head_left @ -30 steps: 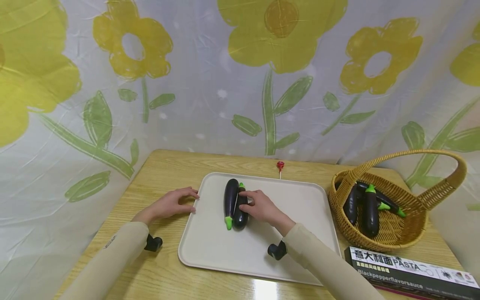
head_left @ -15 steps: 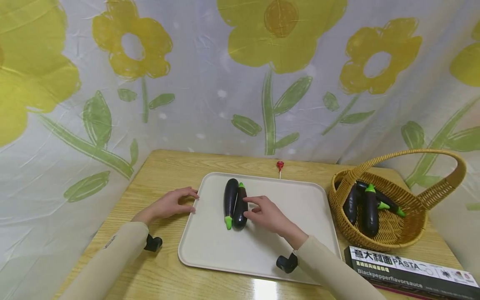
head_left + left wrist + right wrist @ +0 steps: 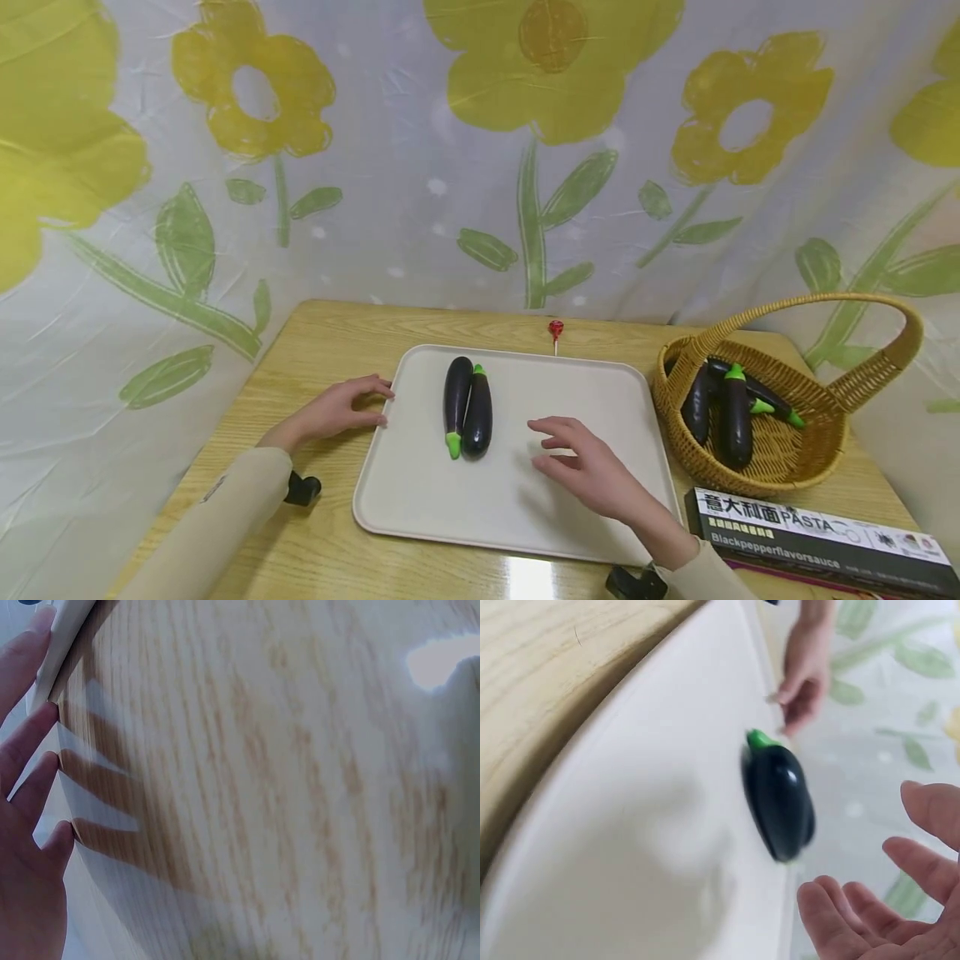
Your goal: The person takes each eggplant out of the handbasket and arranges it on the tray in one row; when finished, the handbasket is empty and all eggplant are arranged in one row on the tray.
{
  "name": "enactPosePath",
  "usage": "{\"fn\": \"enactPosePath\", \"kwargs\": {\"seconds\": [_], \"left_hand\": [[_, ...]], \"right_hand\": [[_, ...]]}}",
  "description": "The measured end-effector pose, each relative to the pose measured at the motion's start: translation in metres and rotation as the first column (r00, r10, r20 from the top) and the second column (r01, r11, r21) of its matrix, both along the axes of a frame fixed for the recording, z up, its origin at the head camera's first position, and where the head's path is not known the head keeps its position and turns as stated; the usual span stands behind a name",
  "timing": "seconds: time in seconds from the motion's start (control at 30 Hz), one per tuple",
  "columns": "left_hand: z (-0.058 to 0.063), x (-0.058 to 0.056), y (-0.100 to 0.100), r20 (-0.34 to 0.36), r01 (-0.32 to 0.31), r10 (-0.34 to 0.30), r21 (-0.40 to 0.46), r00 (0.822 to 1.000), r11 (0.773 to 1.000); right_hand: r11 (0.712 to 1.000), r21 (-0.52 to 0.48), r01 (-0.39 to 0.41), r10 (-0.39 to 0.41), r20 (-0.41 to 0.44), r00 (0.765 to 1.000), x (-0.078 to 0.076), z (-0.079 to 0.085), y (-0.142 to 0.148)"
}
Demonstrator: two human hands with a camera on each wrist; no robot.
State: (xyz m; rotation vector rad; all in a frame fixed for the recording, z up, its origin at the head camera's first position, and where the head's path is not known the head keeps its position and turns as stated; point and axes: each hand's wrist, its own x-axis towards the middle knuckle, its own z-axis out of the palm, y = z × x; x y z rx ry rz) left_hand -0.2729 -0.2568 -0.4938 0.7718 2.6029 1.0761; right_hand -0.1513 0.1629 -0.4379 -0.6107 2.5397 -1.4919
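Two dark purple eggplants lie side by side on the left half of a white tray [image 3: 420, 508]. The left eggplant [image 3: 457, 396] has its green stem toward the person; the right eggplant [image 3: 477, 417] points its stem the other way. My right hand [image 3: 585, 467] hovers over the tray to the right of them, fingers spread and holding nothing. In the right wrist view, the right hand's fingers [image 3: 825, 919] are apart from the eggplants. My left hand [image 3: 341, 408] touches the tray's left rim with relaxed fingers; in the left wrist view its fingertips [image 3: 49, 712] are right at the edge.
A wicker basket [image 3: 795, 467] with several eggplants inside stands right of the tray. In front of it lies a black and white pasta box [image 3: 817, 542]. A red lollipop [image 3: 556, 328] lies behind the tray, before a flowered curtain [image 3: 390, 208].
My right hand has let go of the right eggplant and moved right and toward the person, its fingers opening. The left hand has stayed at the tray's rim.
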Motion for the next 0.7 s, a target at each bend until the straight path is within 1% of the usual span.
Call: {"fn": "enactPosePath", "kwargs": {"seconds": [0.2,0.37,0.47,0.53,0.6,0.67,0.7], "left_hand": [[0.001,0.001,0.001,-0.022,-0.002,0.002,-0.003,1.000,1.000],[0.002,0.002,0.002,-0.010,-0.009,0.009,-0.009,1.000,1.000],[0.003,0.002,0.002,0.006,-0.009,0.009,-0.002,1.000,1.000],[0.001,0.001,0.002,0.010,-0.007,0.007,-0.002,1.000,1.000],[0.000,0.000,0.001,0.009,-0.008,0.008,-0.006,1.000,1.000],[-0.001,-0.001,0.001,0.011,-0.010,0.010,-0.010,1.000,1.000],[-0.001,-0.001,0.001,0.010,-0.009,0.010,-0.011,1.000,1.000]], "right_hand": [[0.996,-0.025,0.086,-0.087,-0.049,0.995,0.019,0.014,0.033],[0.988,0.005,0.153,-0.152,-0.111,0.982,0.030,0.030,0.064],[0.974,0.073,0.212,-0.202,-0.130,0.971,0.033,0.041,0.084],[0.958,0.137,0.251,-0.235,-0.124,0.964,0.032,0.050,0.100],[0.935,0.210,0.285,-0.267,-0.109,0.958,0.028,0.058,0.117],[0.921,0.251,0.297,-0.286,-0.080,0.955,0.022,0.064,0.135],[0.909,0.280,0.307,-0.300,-0.070,0.951,0.018,0.066,0.144]]}}
